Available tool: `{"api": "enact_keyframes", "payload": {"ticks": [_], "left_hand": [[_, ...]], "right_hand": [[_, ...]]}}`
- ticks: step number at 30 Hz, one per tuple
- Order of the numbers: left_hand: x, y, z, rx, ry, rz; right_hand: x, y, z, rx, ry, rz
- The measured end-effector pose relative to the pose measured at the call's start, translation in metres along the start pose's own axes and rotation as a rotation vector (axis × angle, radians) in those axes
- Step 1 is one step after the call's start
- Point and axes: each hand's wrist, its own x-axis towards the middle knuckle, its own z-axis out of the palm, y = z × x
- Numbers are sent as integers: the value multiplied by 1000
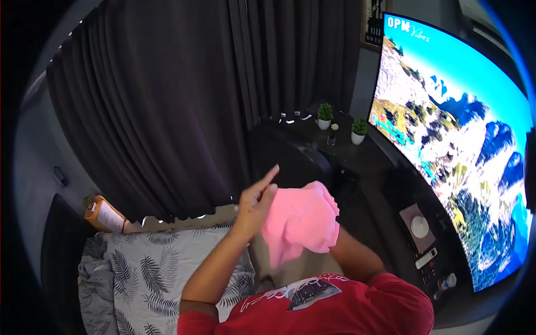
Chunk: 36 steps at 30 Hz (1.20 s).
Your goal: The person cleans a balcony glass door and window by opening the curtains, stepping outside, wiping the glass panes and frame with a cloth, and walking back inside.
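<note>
One pink cloth (301,218) is held up in front of the red shirt (363,304), between the leaf-print bed (167,268) and the curved television (455,134). The left hand (255,204) is at its upper left edge: index finger straight and pointing up and away, thumb apart from it and against the fabric. I cannot tell whether the other fingers pinch the cloth. The right forearm (357,255) runs up behind or into the folds, which cover the right hand, so its grip cannot be told either.

Holding the cloth aloft seems to let its lower part hang free, and the bulge at the right probably comes from the covered hand propping it.

Being bunched, the cloth has no firm long axis; its longest run seems to slant from that bulge, at the upper right, down to a loose tail at the lower left. The top edge lies nearly level. Which side is the front, I cannot tell.
</note>
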Motion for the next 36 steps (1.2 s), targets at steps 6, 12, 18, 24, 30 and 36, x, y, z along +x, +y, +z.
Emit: {"api": "enact_keyframes", "payload": {"ticks": [6,12,18,24,30,36], "left_hand": [[156,-79,-87,297,-171,118],[333,-143,-138,201,-128,122],[508,-165,-123,102,-196,250],[657,-214,-124,-257,-234,-72],[714,-259,-191,-506,350,-14],[689,-239,-289,-301,687,199]], "right_hand": [[152,-1,59,-1992,-306,-365],[260,-61,-27,-2360,-232,-59],[356,-102,14,-3041,390,181],[457,-193,-130,-3099,171,45],[645,-226,-288,-2184,-405,-922],[721,-366,-365,-2177,408,-1186]]}}
